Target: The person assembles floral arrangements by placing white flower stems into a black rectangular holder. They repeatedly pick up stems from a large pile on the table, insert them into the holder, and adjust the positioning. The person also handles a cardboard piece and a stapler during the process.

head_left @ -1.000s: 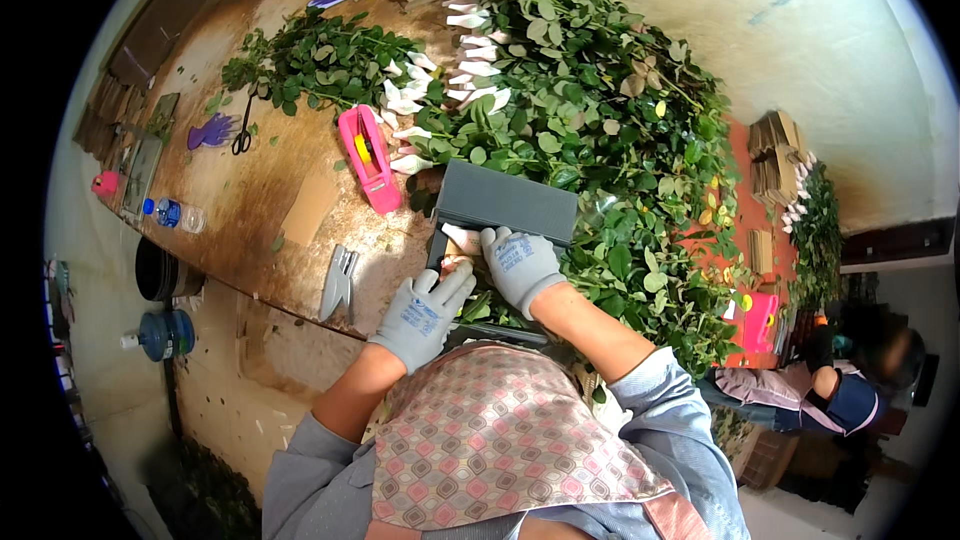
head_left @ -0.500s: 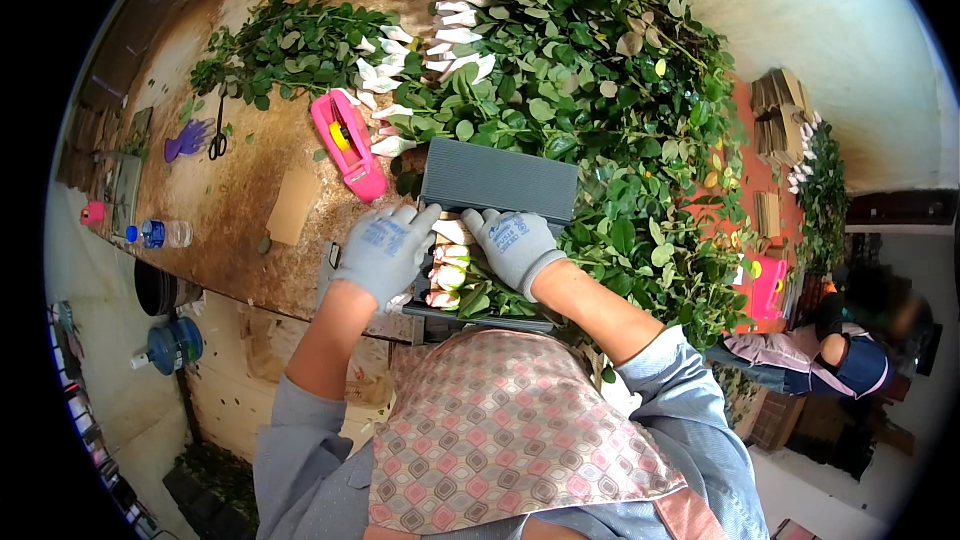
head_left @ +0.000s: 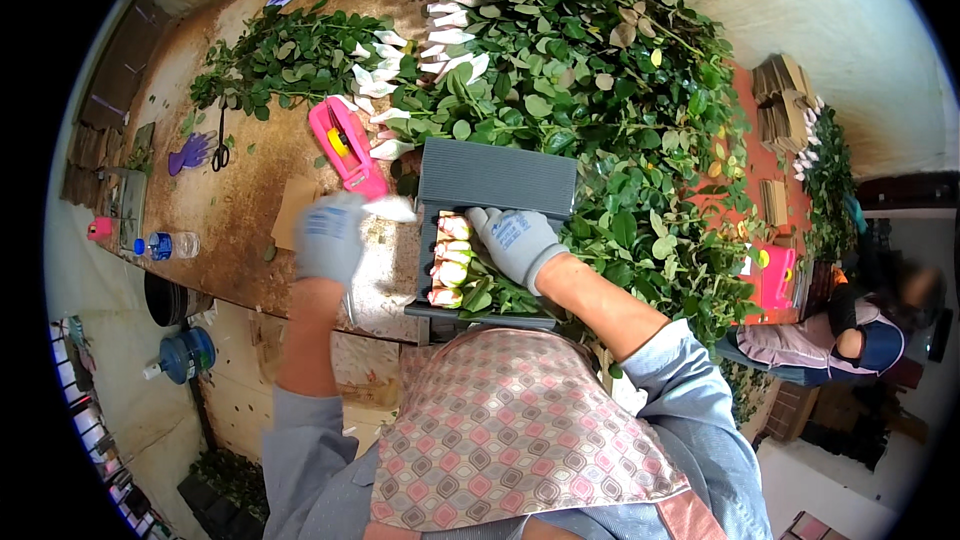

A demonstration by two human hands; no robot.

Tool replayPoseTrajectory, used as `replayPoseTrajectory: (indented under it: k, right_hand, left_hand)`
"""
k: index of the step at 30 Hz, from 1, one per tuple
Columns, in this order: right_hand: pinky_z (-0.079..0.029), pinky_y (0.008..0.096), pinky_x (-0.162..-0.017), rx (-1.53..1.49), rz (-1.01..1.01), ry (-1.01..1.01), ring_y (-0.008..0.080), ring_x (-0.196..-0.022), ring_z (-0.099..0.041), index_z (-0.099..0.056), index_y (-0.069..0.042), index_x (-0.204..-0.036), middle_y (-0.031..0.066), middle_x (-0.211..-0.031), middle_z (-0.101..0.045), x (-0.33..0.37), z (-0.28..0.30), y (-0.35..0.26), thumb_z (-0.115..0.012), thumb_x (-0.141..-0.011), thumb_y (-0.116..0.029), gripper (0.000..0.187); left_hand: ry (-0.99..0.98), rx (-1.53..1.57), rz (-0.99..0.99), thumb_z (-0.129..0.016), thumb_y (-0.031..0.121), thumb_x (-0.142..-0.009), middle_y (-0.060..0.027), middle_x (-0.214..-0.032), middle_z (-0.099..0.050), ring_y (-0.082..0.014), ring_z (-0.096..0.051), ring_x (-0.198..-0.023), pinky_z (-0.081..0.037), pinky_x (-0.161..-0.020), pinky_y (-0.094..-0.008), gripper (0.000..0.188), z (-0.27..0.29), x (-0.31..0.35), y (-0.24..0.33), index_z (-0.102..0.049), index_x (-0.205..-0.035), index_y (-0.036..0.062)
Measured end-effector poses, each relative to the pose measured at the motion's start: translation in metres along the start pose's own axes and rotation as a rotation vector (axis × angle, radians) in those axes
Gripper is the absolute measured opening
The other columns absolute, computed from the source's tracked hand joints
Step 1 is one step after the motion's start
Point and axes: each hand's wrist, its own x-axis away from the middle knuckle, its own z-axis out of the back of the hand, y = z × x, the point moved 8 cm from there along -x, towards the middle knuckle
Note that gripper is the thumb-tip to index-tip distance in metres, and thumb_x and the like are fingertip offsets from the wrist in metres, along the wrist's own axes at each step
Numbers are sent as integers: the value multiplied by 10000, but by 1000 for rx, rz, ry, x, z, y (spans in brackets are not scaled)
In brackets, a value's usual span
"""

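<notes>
A row of pale roses [head_left: 452,260] with pink and green edges lies in a dark grey ridged holder [head_left: 498,178], heads to the left. My right hand [head_left: 518,243], in a grey glove, rests over their stems, with its bent fingertips at the far end of the row. Left of the holder, my gloved left hand [head_left: 330,237] is raised beside a tan cardboard piece [head_left: 291,210]. Motion smears its fingers, and a whitish blur beside it cannot be made out. Just beyond this hand lies a pink tape dispenser [head_left: 347,147] with yellow tape.
Leafy wrapped roses [head_left: 590,70] pile up behind and to the right; a smaller bunch [head_left: 290,55] lies at the far left. Scissors [head_left: 221,145], a purple glove [head_left: 190,152] and a water bottle [head_left: 160,245] are on the bench's left. A person [head_left: 825,340] works at far right.
My left hand has left the roses and moved leftward, uncovering the row's left side. A tan strip seen at the row's far end is no longer visible there. My right hand stays nearly in place.
</notes>
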Motion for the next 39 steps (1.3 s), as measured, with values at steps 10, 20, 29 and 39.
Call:
replayPoseTrajectory:
  k: [10,20,29,39]
  right_hand:
    - [-580,476,-726,-1,-46,-17,353,-928,-732,-598,-103,-1191,158,-1072,-708,2,9,-6,-521,-984,-191,238]
    - [-558,445,-754,-17,-27,295,314,-898,-702,-615,-97,-1147,131,-996,-666,2,90,-7,-582,-939,-209,239]
    - [-581,447,-834,77,-357,35,338,-1060,-707,-664,-88,-1195,162,-1173,-713,-101,20,190,-490,-986,-150,279]
    - [-591,435,-752,285,-291,85,334,-948,-719,-629,-99,-1200,184,-1181,-637,-81,63,184,-564,-972,-206,260]
  left_hand:
    - [-82,367,-331,-706,193,-846,-87,-1223,-672,-277,-594,-1004,-491,-910,-428,319,17,29,120,-701,-1146,82]
    - [-108,288,-318,-699,212,-851,-26,-1288,-637,-264,-550,-975,-483,-802,-429,321,-23,39,123,-697,-1155,108]
    - [-65,326,-346,-666,148,-830,-45,-1365,-625,-270,-539,-903,-484,-812,-403,370,-17,31,134,-702,-1190,70]
    - [-53,289,-320,-678,181,-834,-20,-1363,-626,-252,-538,-908,-498,-793,-406,389,-11,35,131,-695,-1212,91]
